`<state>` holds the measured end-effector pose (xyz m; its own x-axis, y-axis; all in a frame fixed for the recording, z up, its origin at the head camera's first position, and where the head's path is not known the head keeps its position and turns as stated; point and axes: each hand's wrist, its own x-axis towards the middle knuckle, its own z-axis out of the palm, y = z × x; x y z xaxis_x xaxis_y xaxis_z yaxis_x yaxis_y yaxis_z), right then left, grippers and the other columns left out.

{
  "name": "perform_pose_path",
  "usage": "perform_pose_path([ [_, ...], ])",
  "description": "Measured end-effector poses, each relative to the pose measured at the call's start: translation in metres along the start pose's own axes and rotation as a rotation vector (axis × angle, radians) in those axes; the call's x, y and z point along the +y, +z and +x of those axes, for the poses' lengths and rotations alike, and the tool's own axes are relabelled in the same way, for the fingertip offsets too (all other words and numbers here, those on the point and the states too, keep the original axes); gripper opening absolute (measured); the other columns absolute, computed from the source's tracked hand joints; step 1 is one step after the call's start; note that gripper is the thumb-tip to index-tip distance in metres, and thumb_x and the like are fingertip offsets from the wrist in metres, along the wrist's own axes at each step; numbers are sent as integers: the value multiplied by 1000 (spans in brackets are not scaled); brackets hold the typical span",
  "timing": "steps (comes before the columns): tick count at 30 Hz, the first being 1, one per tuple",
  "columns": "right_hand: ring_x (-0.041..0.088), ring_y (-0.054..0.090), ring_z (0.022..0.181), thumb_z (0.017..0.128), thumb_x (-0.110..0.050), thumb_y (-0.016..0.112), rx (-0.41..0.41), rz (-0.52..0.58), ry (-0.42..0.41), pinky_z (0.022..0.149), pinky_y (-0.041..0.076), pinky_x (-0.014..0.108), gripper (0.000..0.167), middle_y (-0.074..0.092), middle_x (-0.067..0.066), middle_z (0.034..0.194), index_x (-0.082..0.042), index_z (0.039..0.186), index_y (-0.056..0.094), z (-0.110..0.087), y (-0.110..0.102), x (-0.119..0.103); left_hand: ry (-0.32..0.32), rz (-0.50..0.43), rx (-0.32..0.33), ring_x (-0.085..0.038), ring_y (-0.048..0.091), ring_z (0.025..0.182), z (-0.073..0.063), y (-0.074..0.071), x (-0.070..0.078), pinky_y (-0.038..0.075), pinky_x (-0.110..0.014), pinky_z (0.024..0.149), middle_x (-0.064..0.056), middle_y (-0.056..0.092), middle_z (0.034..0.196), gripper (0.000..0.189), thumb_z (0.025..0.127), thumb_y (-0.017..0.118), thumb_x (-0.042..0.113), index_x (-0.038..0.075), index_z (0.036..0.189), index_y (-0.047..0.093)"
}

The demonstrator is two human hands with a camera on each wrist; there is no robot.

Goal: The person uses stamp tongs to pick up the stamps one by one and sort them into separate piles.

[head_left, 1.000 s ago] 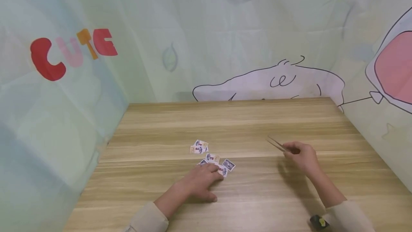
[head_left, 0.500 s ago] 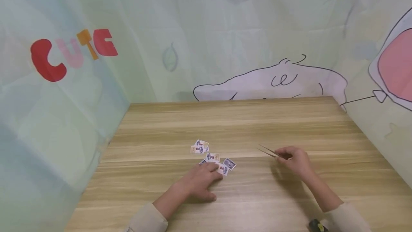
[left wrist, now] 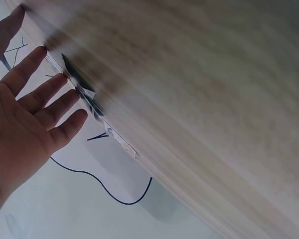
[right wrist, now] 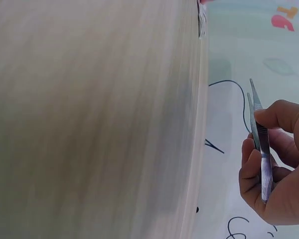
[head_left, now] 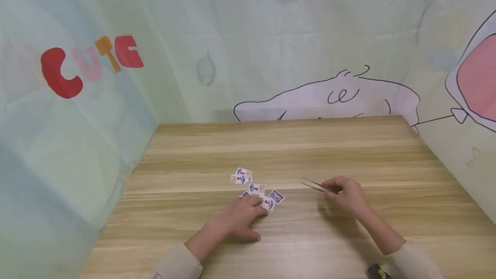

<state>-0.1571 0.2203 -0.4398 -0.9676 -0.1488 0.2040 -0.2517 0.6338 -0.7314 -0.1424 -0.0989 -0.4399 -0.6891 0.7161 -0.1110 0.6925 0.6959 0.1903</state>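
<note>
Several small printed stamps lie on the wooden table, some overlapping. My left hand (head_left: 242, 218) rests on the near ones, its fingertips touching a stamp (head_left: 268, 203) and partly covering others; in the left wrist view the fingers (left wrist: 57, 94) are spread and fairly straight. Right of that stamp is a dark, purplish stamp (head_left: 277, 196), and just behind the fingers a light one (head_left: 256, 189). Metal tweezers (right wrist: 263, 144) are pinched between the thumb and fingers of my right hand (head_left: 346, 195). Their tips are parted, hold nothing and point left toward the stamps, above the table.
Farther back lies another overlapping cluster of stamps (head_left: 241, 177). A small black object with a yellow mark (head_left: 377, 271) is near the right sleeve. The table (head_left: 310, 150) meets a printed fabric backdrop (head_left: 248, 55) behind and at both sides.
My right hand has moved left with the tweezers, bringing their tips nearer the stamps. The left hand has stayed on the stamps, which look unmoved.
</note>
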Motion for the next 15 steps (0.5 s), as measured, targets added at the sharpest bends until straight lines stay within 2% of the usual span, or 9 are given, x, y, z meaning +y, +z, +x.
perform_pose_path([
  [11, 16, 57, 72, 75, 6, 69, -27, -4, -41, 60, 50, 24, 18, 63, 3, 81, -1, 91, 70, 4, 12, -6, -3, -5, -3, -28, 36, 128, 0, 1, 0, 30, -53, 102, -9, 43, 138, 62, 72, 72, 44, 18, 126, 58],
  [15, 15, 56, 72, 74, 6, 69, -66, -20, -52, 61, 50, 25, 18, 62, 0, 80, -3, 90, 70, 2, 15, -9, -5, -2, -5, -27, 36, 128, 0, 1, -1, 29, -53, 102, -9, 42, 139, 62, 72, 72, 44, 18, 127, 57],
])
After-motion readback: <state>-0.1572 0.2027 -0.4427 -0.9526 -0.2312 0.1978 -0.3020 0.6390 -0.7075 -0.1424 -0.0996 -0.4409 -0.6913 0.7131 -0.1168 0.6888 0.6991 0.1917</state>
